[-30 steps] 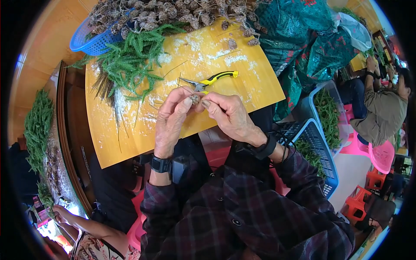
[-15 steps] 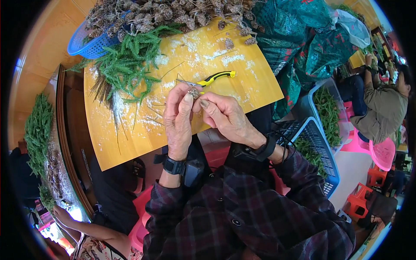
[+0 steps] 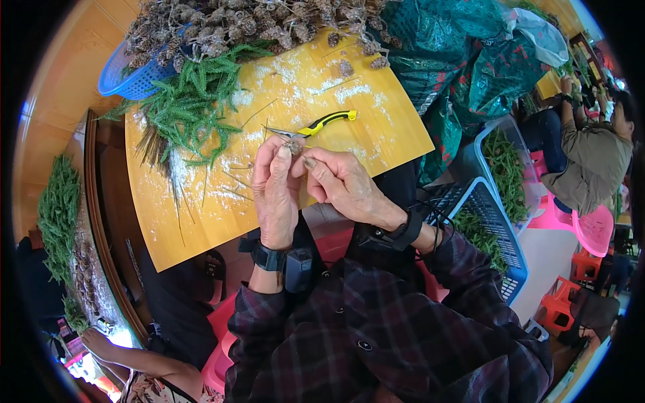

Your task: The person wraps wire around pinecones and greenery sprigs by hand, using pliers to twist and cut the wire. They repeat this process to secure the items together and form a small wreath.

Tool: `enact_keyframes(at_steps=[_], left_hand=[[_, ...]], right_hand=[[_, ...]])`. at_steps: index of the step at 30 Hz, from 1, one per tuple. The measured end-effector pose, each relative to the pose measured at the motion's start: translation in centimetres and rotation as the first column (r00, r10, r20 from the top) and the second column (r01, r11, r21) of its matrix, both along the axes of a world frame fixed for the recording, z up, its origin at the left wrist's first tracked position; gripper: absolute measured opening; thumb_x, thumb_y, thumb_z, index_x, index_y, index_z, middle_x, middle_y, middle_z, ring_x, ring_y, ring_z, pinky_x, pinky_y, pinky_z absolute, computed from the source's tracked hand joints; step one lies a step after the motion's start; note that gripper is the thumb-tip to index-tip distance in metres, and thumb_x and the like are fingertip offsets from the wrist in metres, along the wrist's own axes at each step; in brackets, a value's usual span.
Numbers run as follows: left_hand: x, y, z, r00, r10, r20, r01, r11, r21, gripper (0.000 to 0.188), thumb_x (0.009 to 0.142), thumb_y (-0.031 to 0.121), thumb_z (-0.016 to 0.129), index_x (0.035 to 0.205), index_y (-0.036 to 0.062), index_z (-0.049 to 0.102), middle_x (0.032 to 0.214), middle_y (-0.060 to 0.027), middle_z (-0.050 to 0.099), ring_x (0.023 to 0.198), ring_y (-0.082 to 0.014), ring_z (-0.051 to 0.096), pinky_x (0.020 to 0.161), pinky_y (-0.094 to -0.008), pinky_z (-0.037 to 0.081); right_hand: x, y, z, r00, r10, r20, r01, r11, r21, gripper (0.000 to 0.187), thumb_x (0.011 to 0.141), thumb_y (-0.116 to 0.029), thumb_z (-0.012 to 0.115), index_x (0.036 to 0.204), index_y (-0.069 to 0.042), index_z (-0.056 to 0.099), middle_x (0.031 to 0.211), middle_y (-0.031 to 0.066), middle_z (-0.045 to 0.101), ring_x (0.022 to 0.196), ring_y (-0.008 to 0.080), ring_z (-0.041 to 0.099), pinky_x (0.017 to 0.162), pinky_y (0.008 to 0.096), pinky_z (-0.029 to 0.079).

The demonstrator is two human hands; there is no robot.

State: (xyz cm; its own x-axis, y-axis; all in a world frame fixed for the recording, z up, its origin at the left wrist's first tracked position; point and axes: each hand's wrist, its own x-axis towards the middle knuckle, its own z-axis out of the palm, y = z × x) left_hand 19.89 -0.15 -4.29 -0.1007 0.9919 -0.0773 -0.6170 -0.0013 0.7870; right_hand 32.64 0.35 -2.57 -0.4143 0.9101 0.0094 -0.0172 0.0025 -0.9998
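Over the near part of the wooden table, my left hand (image 3: 274,195) pinches a small brown pine cone (image 3: 293,146) between thumb and fingers. Right beside it, the fingertips of my right hand (image 3: 346,185) are closed at the near side of the cone. What they grip there is too small to make out. Just beyond my hands lie pliers (image 3: 328,123) with yellow and black handles, their metal jaws pointing left. Thin wire-like stems (image 3: 236,183) are scattered left of my hands.
White flakes dust the yellow table (image 3: 195,245). Green artificial sprigs (image 3: 195,101), a blue basket (image 3: 134,79) and heaped pine cones (image 3: 235,27) fill its far side. Green bags (image 3: 463,74) and crates of greenery (image 3: 512,258) stand right. Other people (image 3: 588,161) sit at both sides.
The table and everything on it have shifted slightly left in view. My hands stay together at the pine cone, with little visible finger movement.
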Motion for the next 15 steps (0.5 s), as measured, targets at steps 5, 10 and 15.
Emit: enact_keyframes(at_steps=[5, 10, 15], left_hand=[[0.5, 0.2, 0.0, 0.998, 0.025, -0.064, -0.021, 0.998, 0.067, 0.016, 0.094, 0.011, 0.051, 0.107, 0.0021, 0.055, 0.104, -0.0044, 0.057, 0.097, -0.0124, 0.054, 0.087, -0.0258, 0.043], [0.9, 0.2, -0.4, 0.996, 0.065, -0.063, -0.062, 0.996, 0.060, 0.015, 0.094, 0.008, 0.052, 0.106, 0.0005, 0.055, 0.103, -0.0046, 0.056, 0.097, -0.0132, 0.054, 0.087, -0.0262, 0.044], [0.0, 0.7, -1.1, 0.979, 0.059, -0.196, -0.038, 0.993, 0.110, 0.013, 0.091, 0.004, 0.055, 0.102, -0.0012, 0.057, 0.103, -0.0055, 0.057, 0.096, -0.0144, 0.055, 0.086, -0.0272, 0.045]], right_hand=[[-0.6, -0.2, -0.3, 0.991, -0.052, -0.122, 0.041, 0.995, -0.088, 0.024, 0.101, -0.017, 0.037, 0.095, -0.003, 0.055, 0.057, -0.0041, 0.041, 0.049, 0.0036, 0.035, 0.046, 0.0196, 0.029], [-0.8, -0.4, -0.5, 0.937, -0.090, -0.339, -0.051, 0.921, -0.386, 0.024, 0.101, -0.019, 0.036, 0.092, -0.004, 0.052, 0.056, -0.0055, 0.035, 0.046, 0.0041, 0.028, 0.044, 0.0209, 0.025], [-0.3, 0.1, -0.4, 0.849, -0.066, -0.524, -0.278, 0.788, -0.550, 0.025, 0.101, -0.020, 0.038, 0.089, -0.004, 0.053, 0.055, -0.0058, 0.035, 0.043, 0.0044, 0.026, 0.039, 0.0227, 0.024]])
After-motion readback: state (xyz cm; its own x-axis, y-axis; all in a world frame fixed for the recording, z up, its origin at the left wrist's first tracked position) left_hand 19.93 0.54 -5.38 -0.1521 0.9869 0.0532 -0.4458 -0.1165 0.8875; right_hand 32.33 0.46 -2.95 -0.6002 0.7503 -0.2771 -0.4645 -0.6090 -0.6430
